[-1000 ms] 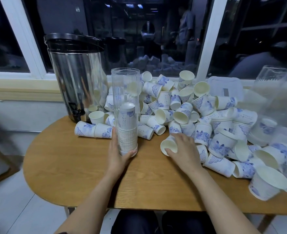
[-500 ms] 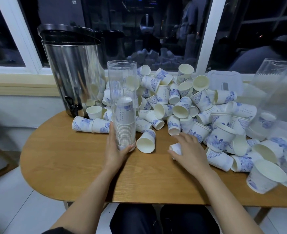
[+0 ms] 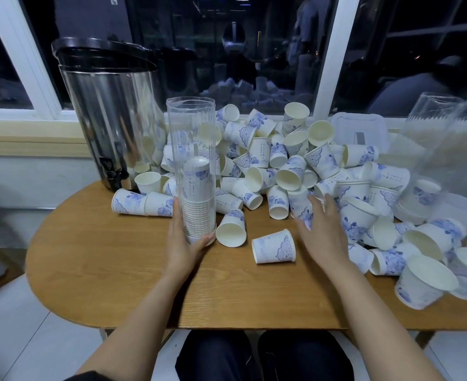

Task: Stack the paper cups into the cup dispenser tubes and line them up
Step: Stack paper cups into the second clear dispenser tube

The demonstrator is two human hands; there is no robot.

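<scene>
Where ribbed tube stands, conical paper cups

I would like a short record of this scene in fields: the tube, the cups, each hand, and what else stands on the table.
tube: clear, upright on the table
stack: nested cups fill the tube's lower part
pile: loose cups heaped right of the tube
cup: on its side, between the hands
left hand: grips the tube's base
right hand: fingers spread, at the pile's near edge
urn: steel, black lid, behind and left of the tube
</scene>
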